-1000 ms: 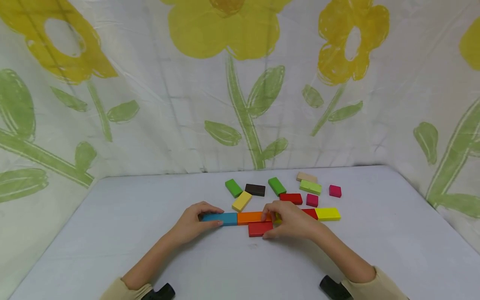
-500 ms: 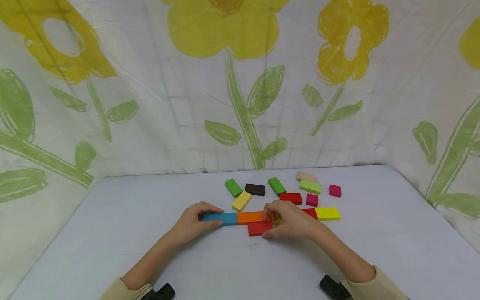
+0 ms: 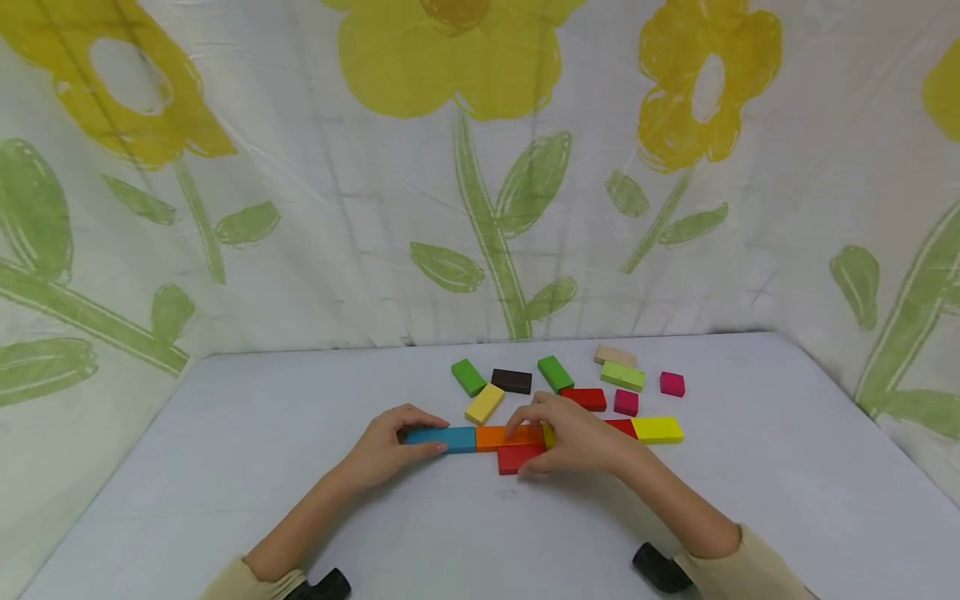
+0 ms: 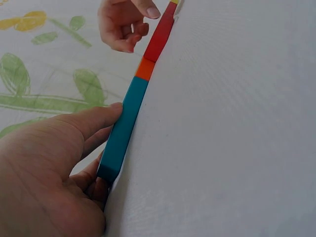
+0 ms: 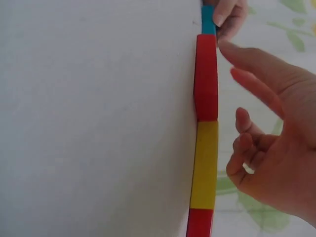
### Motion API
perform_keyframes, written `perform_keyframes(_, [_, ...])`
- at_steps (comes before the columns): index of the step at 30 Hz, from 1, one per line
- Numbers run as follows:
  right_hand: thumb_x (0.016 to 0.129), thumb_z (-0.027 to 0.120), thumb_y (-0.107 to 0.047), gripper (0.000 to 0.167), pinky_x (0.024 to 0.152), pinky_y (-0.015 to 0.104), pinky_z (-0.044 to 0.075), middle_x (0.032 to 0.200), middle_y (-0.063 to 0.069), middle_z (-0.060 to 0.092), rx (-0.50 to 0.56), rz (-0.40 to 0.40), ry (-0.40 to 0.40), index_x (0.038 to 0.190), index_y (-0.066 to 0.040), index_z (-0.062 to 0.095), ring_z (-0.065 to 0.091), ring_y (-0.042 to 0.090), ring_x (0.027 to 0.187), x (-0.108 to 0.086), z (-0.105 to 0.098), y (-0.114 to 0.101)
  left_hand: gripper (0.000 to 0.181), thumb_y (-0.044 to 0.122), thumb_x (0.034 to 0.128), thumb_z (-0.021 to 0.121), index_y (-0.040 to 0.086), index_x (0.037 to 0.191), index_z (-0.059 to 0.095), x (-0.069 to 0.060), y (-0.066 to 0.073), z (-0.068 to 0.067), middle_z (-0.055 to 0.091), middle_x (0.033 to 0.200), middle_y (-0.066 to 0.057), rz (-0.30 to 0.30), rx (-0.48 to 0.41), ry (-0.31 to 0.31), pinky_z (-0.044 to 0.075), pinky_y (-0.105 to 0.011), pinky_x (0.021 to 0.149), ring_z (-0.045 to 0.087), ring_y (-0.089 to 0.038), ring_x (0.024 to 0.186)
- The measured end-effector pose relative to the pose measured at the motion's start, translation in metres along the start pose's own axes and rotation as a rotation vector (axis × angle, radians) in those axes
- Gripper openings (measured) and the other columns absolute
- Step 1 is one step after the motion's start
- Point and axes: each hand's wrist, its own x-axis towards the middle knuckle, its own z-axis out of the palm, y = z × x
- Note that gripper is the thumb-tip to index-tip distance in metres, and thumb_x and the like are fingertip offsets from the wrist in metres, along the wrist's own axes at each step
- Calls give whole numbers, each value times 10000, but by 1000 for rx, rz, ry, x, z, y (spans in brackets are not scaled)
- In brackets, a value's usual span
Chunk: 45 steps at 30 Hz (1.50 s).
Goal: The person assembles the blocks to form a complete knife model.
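Note:
My left hand [image 3: 381, 450] pinches the left end of a blue block [image 3: 442, 438], thumb at the front and fingers behind; the left wrist view shows the same hold on the blue block [image 4: 126, 128]. An orange block [image 3: 491, 438] adjoins it, and a red block [image 3: 513, 460] lies against the front of the orange one. Over these two hovers my right hand [image 3: 573, 437], partly covering a yellow block [image 3: 549, 436]. In the right wrist view my right hand [image 5: 281, 118] has thumb and forefinger extended beside the red block [image 5: 206, 79], with a visible gap.
The row runs on rightward with another red block [image 3: 621, 427] and a bright yellow block [image 3: 657, 429]. Behind it lie several loose blocks, among them a dark block [image 3: 512, 382], a pale yellow block [image 3: 484, 404] and a green block [image 3: 468, 377]. A flowered cloth hangs at the back.
My right hand has shifted slightly left, its fingers now farther over the orange block and its thumb lower along the red block. My left hand and the blocks stay in place.

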Motion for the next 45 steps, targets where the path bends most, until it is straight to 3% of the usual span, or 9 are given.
perform_keyframes(9, [855,895,-271,327,776,255,498,1066,-25,545,3,-48,-100,1165,-300,797,492,182,1117,11,2,-4,297,212,951,798,73,1213,786,0,0,1,718,1148,-70,-4,4,1,449,-250,800,547,-186,978])
perform_keyframes(33, [852,901,-243,328,813,263,522,1103,-13,578,50,-28,-110,1157,-291,792,509,199,1147,14,-1,-2,278,225,940,806,98,1188,798,1,-5,1,715,1108,-46,-12,40,11,456,-257,803,557,-193,971])
perform_keyframes(40, [891,866,-234,352,804,273,549,1153,27,649,54,-69,-78,1226,-203,760,571,215,1080,21,-15,-2,278,227,938,810,94,1183,801,0,-2,1,721,1118,-53,-11,29,17,461,-257,806,560,-171,974])
perform_keyframes(45, [932,810,-185,428,897,299,548,1286,132,639,100,-100,-91,1333,-92,696,591,282,1139,32,-25,-3,285,225,941,808,85,1190,798,0,-1,1,720,1125,-60,-11,17,14,456,-256,797,558,-174,966])
